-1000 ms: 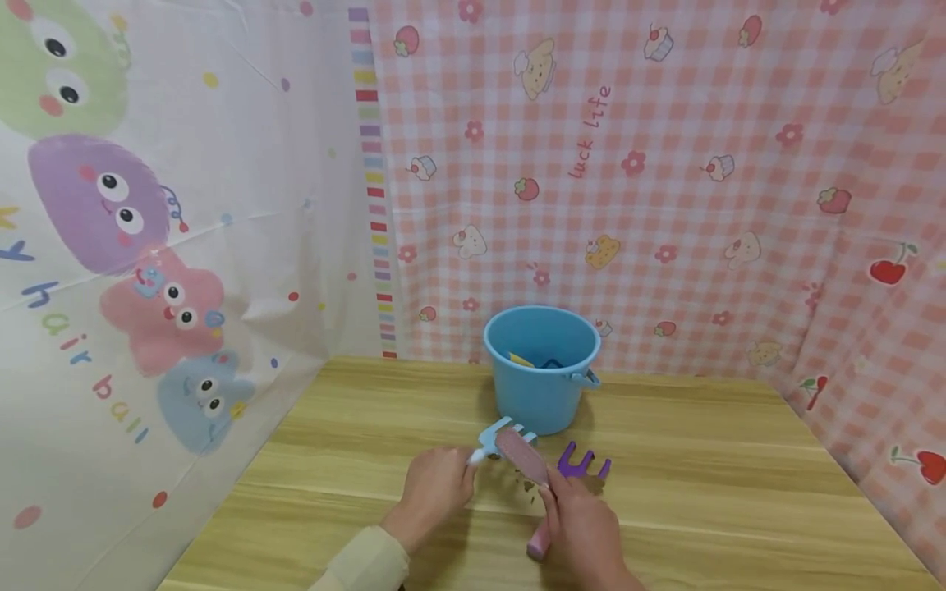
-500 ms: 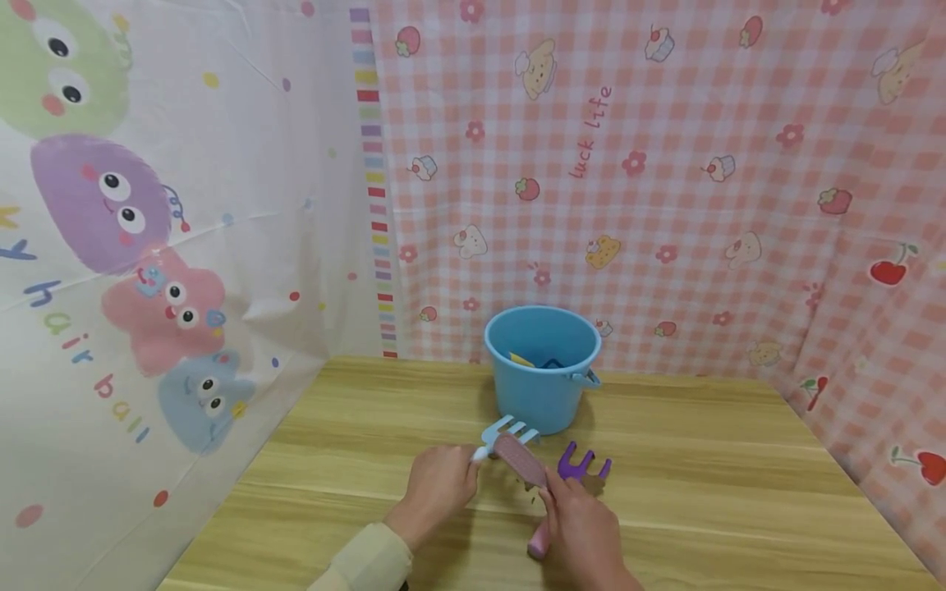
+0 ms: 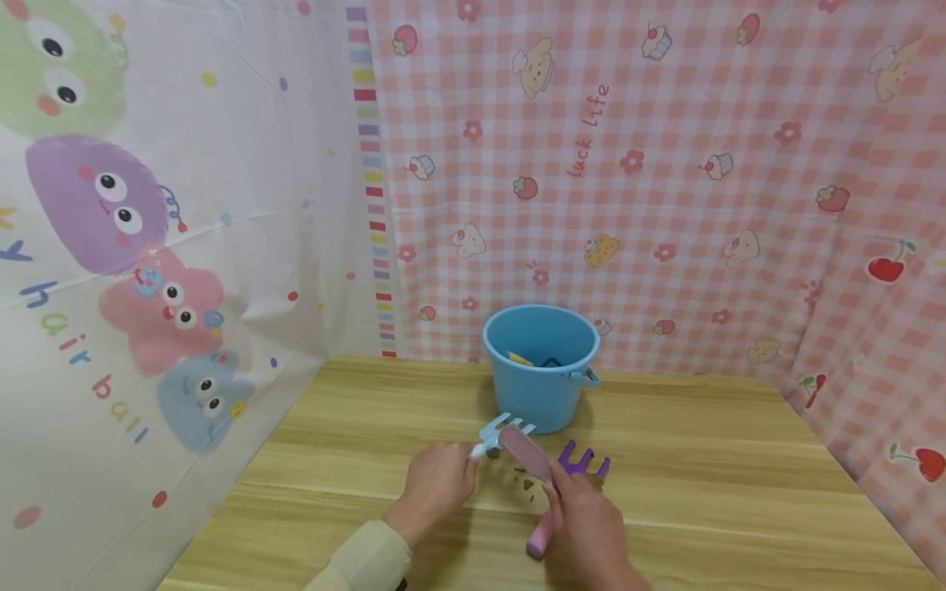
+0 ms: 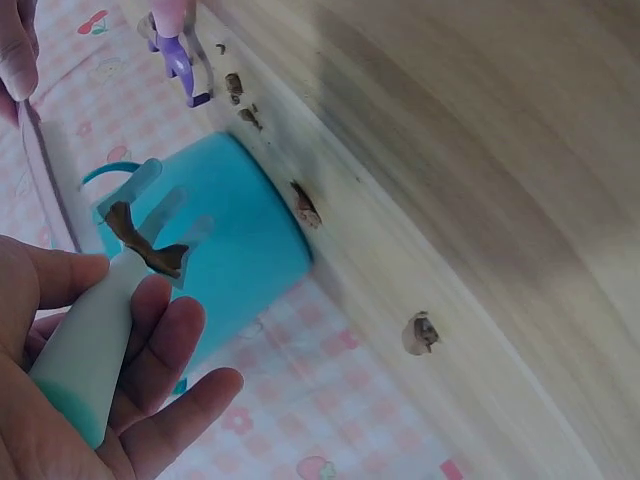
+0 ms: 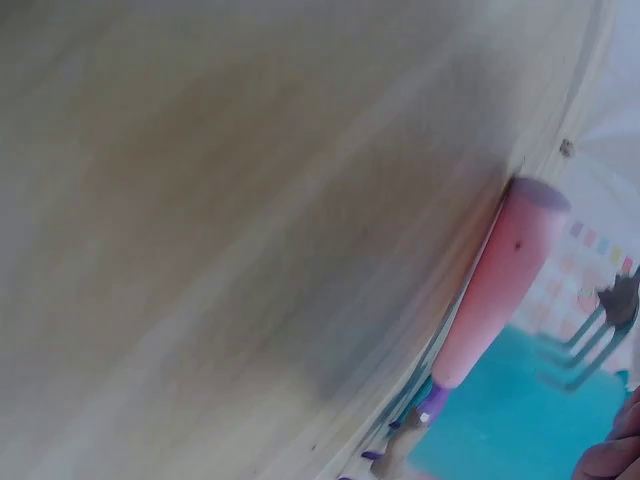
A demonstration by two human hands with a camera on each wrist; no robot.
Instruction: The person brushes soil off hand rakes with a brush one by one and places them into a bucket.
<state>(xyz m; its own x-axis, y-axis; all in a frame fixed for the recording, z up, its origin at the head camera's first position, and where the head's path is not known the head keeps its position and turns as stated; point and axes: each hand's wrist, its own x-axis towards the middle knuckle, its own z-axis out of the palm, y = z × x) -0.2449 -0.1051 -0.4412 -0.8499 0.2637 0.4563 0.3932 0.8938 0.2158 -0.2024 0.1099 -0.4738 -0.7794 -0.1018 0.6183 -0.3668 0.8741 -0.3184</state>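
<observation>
My left hand point(image 3: 436, 484) grips the pale handle of a light blue toy rake point(image 3: 491, 433), its tines in front of the bucket. Brown dirt point(image 4: 145, 245) clings to the base of those tines. In my right hand point(image 3: 587, 517) is a speckled pink brush point(image 3: 526, 453), its pale bristle side showing in the left wrist view. The brush head overlaps the rake in the head view. A second toy rake, with purple tines point(image 3: 584, 461) and a pink handle point(image 5: 505, 285), lies on the table beneath my right hand, which hides its middle.
A blue bucket point(image 3: 539, 398) with a yellow piece and a dark blue piece inside stands behind the rakes. Brown crumbs point(image 4: 305, 205) are scattered on the wooden table point(image 3: 702, 476). Patterned cloths point(image 3: 665, 205) hang at the back and sides.
The brush and my right hand have shifted slightly right, with the brush head a little higher along the rake. My left hand keeps nearly the same place.
</observation>
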